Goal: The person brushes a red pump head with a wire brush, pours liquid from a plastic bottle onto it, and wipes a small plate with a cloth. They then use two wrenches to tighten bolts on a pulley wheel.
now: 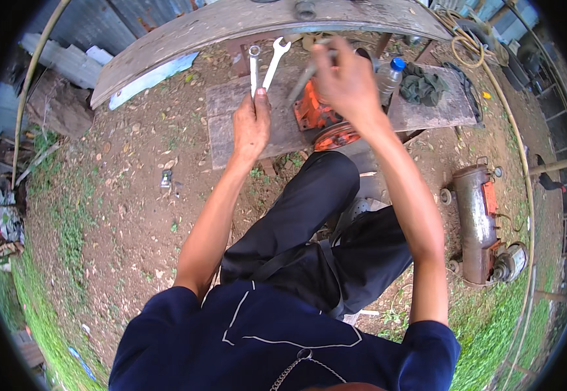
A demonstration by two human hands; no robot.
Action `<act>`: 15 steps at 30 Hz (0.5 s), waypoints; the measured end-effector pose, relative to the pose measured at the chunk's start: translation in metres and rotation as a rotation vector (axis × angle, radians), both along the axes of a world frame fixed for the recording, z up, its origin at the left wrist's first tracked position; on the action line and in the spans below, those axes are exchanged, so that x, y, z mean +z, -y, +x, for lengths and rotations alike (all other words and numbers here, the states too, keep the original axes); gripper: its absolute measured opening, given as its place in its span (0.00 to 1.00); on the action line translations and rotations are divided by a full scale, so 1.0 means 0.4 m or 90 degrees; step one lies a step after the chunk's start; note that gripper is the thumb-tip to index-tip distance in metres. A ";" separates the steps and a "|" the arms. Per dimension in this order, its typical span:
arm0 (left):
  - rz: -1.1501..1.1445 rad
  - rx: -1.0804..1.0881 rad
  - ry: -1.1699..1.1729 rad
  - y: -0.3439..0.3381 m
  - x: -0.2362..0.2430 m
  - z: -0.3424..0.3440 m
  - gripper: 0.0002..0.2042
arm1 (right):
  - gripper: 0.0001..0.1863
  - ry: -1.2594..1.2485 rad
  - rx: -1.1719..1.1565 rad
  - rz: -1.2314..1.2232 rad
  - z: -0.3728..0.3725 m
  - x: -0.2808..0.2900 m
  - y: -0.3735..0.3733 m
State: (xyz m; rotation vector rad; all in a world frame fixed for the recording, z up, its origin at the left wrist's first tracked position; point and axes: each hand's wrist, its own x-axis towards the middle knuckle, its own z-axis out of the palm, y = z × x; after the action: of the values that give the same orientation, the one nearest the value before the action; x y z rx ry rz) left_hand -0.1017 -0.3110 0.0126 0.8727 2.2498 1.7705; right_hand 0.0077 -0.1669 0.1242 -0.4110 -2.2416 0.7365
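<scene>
My left hand (252, 127) is closed around two shiny wrenches, which point up and away from me. The one on the left, a ring-ended wrench (254, 70), stands nearly straight; the other, an open-ended wrench (275, 63), leans right. My right hand (347, 81) is smeared by motion above an orange, worn metal machine (318, 107). A blurred grey bar (301, 83) shows beside the right fingers; whether they grip it is unclear. The machine rests on a low wooden bench (231, 111) and is partly hidden by my right hand.
A clear bottle with a blue cap (389, 79) and a dark crumpled cloth (423, 85) are right of the machine. Beyond runs a long plank table (179, 49). A rusty compressor tank (477, 215) stands on the ground at right; a coiled hose (469, 52) lies at far right.
</scene>
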 end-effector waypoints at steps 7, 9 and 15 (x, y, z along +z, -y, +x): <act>0.016 0.074 0.274 0.066 -0.080 -0.053 0.21 | 0.14 0.259 0.065 0.060 -0.229 -0.170 0.031; -0.001 0.078 0.261 0.068 -0.086 -0.112 0.21 | 0.14 0.300 0.069 0.087 -0.281 -0.203 0.013; -0.076 0.032 0.156 0.037 0.000 -0.201 0.22 | 0.19 0.325 0.074 0.097 -0.287 -0.292 -0.029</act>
State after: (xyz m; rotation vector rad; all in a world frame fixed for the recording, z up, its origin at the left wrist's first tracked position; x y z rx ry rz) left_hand -0.1820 -0.3259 0.0127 0.5490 2.2064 1.6422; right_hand -0.1073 -0.1554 0.0073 -0.4336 -2.7996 0.5554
